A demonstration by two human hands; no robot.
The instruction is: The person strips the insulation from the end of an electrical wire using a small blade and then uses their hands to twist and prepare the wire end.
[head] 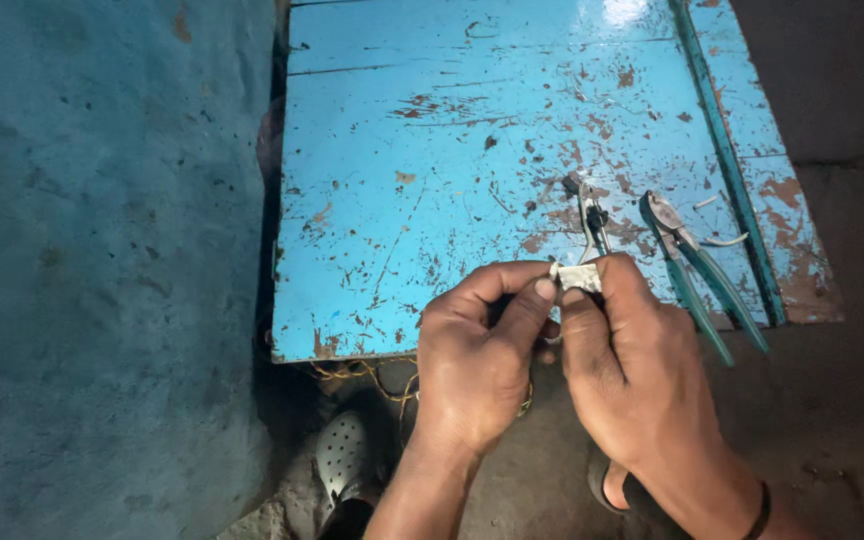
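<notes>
**Small metal piece pinched between both hands**

The small metal piece (579,277) is pale grey and flat-looking, with a dull shine on its upper face. It is roughly rectangular and lies about level, its long side running left to right. Only its top part shows; the rest is hidden behind the fingertips. The left hand (477,350) grips its left end between thumb and forefinger, and the right hand (632,365) pinches its right end the same way. Held so, it sits above the near edge of the worn blue tabletop (432,150), not touching it. Its exact kind cannot be told.
</notes>
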